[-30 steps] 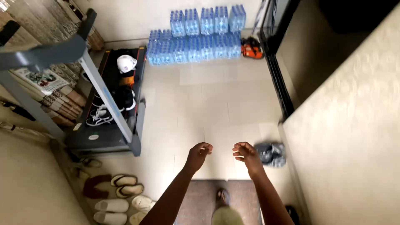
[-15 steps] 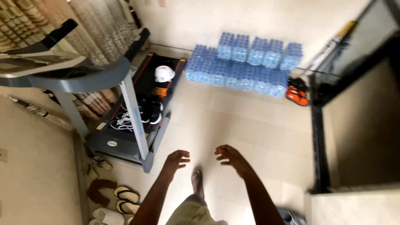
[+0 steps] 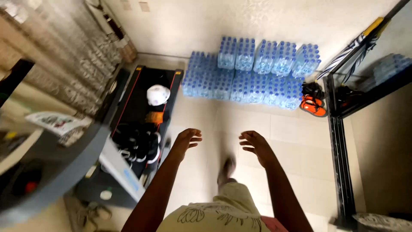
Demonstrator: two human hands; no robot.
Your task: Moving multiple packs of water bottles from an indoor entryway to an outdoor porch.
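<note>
bottom edge cuts off both forearms and a pale printed shirt (image 3: 214, 217). left hand (image 3: 187, 139) empty, fingers loosely spread, over the tile floor (image 3: 292, 141) just beside the treadmill (image 3: 141, 107). right hand (image 3: 256, 146) empty too, fingers half curled, over bare tile. one foot (image 3: 226, 168) between the arms, blurred. treadmill console at left is smeared, cropped. dark shoes (image 3: 138, 144) and a white cap (image 3: 158, 94) lie on the belt. far: stacked packs of water bottles (image 3: 253, 71) against the wall, orange sandals (image 3: 313, 105) beside them.
</note>
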